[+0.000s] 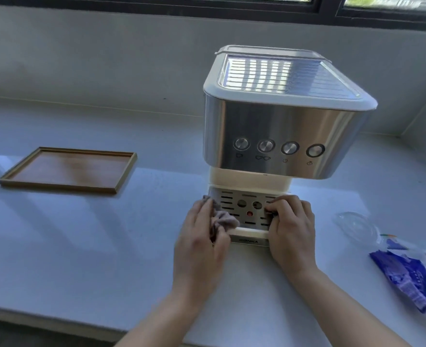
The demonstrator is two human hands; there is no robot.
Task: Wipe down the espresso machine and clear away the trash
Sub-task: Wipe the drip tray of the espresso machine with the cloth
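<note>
While my left hand clutches the grey cloth against the drip tray of the espresso machine, my right hand grips the tray's right side; the blue wrapper lies well apart, rightward.

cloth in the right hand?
No, the left hand holds the cloth on the drip tray, while the right hand curls its fingers on the tray's right side.
</note>
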